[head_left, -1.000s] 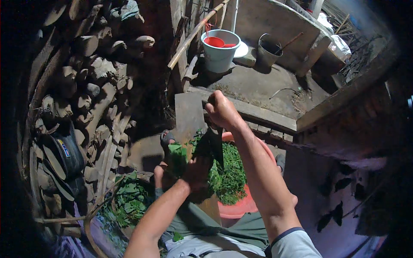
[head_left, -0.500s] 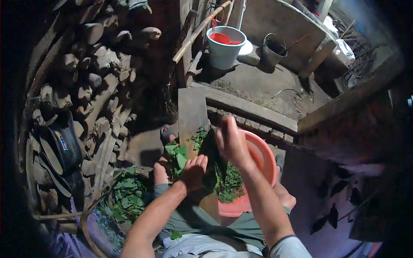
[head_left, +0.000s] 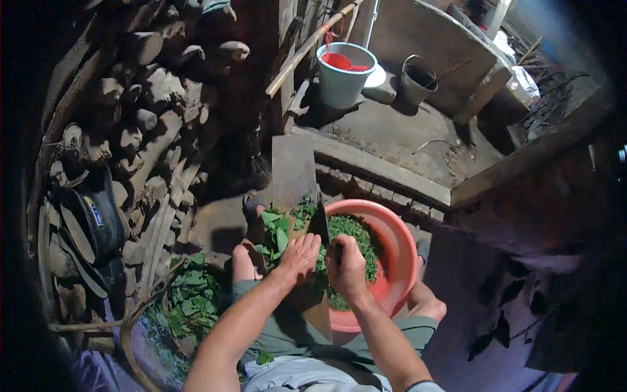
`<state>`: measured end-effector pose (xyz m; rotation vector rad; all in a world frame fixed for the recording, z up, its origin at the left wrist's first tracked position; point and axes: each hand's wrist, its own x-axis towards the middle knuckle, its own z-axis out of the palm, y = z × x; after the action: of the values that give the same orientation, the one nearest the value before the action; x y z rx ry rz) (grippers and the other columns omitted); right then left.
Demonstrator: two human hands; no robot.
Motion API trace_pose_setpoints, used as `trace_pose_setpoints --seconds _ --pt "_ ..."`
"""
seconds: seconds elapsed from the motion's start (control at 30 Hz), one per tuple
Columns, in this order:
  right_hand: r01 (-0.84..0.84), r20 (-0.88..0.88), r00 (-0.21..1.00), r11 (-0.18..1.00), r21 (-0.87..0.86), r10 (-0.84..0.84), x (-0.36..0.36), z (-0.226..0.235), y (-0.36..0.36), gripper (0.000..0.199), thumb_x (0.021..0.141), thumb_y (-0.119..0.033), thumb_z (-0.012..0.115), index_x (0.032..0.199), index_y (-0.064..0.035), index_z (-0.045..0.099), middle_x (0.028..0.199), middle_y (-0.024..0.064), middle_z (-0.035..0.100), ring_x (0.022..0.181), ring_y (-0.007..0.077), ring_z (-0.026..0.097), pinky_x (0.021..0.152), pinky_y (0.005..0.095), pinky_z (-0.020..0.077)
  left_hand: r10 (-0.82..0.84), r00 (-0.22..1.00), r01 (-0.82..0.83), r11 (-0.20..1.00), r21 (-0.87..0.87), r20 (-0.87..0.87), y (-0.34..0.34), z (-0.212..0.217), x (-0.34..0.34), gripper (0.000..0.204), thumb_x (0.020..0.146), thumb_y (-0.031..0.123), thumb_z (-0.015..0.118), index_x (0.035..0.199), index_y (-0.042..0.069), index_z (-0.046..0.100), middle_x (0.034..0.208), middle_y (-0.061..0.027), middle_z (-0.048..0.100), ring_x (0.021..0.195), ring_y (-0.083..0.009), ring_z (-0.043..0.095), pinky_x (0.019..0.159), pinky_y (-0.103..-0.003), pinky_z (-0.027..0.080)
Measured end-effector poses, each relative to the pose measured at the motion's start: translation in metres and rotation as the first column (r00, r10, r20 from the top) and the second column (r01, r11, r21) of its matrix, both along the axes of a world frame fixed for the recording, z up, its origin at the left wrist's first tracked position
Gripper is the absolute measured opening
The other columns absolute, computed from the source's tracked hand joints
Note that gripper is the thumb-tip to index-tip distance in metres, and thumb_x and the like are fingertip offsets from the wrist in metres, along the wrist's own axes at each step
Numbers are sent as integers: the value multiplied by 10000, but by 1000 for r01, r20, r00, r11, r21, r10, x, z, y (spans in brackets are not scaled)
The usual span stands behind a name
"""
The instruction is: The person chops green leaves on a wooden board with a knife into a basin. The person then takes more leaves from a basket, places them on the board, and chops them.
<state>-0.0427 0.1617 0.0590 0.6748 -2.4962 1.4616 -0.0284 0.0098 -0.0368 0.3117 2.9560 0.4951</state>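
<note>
My right hand [head_left: 348, 266] is closed round the handle of a knife [head_left: 321, 219], whose dark blade stands at the right edge of a wooden board [head_left: 294, 163]. Close beside it, my left hand [head_left: 299, 256] presses a bunch of leafy greens [head_left: 281, 230] onto the board, its fingers bent over them. Part of the bunch is hidden beneath that hand. Finely chopped greens [head_left: 353, 228] lie in a red plastic basin [head_left: 406, 261] between my legs, just right of the board.
A heap of uncut leaves [head_left: 192, 297] lies at my left. Stacked firewood [head_left: 147, 124] fills the left side, with dark rubber footwear [head_left: 98, 225] against it. Beyond a wooden beam [head_left: 385, 166] stand a pale bucket [head_left: 343, 81] and a dark pail [head_left: 417, 85].
My right hand has come down with the knife, from above the basin's far side to beside my left hand. My left hand has shifted slightly right. More chopped greens show in the basin.
</note>
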Motion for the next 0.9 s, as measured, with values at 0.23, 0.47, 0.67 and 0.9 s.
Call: trace_pose_setpoints --seconds 0.23,0.47,0.67,0.9 --pt "-165 56 985 986 23 164 -121 46 -34 262 916 -60 583 1134 -30 441 784 223 604 675 408 637 594 446 505 -84 937 53 994 -100 -338 -12 -15 36 692 717 158 649 1339 -63 444 1295 -241 503 1164 -368 517 959 -463 432" --pt "-197 356 922 975 97 151 -164 86 -86 286 901 -143 621 1109 1 487 915 265 653 788 400 665 677 436 527 -92 995 99 894 436 -37 -55 -95 13 846 571 267 808 1283 -54 482 1154 -201 549 1067 -360 532 889 -477 461" --pt "-24 -55 998 999 -26 22 -42 21 -22 294 838 -4 663 1069 -40 484 829 180 597 731 383 622 657 418 511 -111 993 106 985 -139 -30 -12 -17 -2 693 666 231 751 1255 -26 492 1095 -150 562 1012 -333 570 864 -445 480" --pt "10 -30 999 999 -32 -11 21 -22 -3 315 833 54 645 1093 -41 494 904 163 545 744 336 588 664 403 499 49 986 -41 998 51 -159 -7 -23 24 516 866 96 525 1365 -1 436 1294 -177 540 1164 -362 555 960 -459 451"
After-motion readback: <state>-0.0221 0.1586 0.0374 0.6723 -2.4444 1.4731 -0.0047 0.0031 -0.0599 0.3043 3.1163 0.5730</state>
